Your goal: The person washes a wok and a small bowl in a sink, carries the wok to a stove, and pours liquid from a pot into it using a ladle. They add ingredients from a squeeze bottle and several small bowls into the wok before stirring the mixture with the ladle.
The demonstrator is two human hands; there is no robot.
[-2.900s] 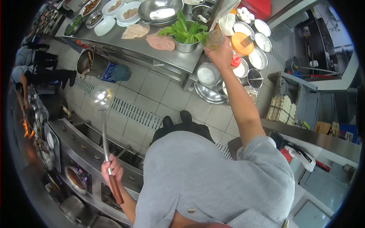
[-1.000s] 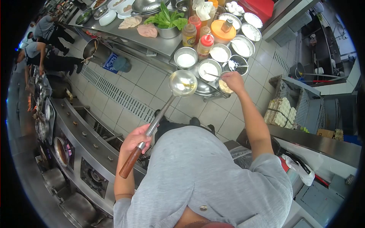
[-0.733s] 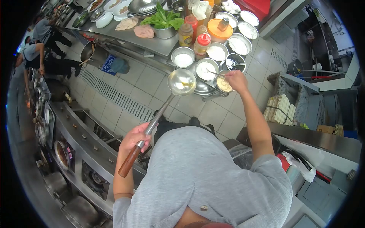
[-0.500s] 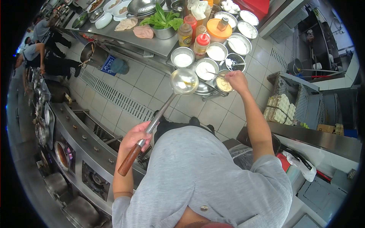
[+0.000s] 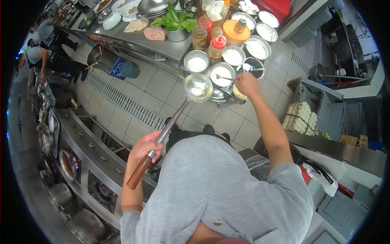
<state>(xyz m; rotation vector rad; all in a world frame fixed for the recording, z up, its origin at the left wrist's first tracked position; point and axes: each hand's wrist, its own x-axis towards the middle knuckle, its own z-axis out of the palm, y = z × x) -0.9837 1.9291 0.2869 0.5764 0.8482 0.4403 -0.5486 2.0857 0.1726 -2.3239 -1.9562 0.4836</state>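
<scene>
A long-handled metal ladle with a wooden grip is held by my left hand, its bowl out over the floor beside the seasoning bowls. My right hand is closed on the handle of a small spoon. The spoon's tip lies over a bowl of white powder. Partly hidden under my right hand is a bowl of yellowish powder. A dark-filled bowl sits just beyond the hand.
Squeeze bottles, an orange-lidded container and leafy greens stand on the steel counter. At the left is a stove; co-workers stand at the upper left. Egg trays are stacked at the right.
My right hand has moved slightly left and up, from over the yellowish powder toward the white powder bowl, with the spoon. The ladle has barely moved.
</scene>
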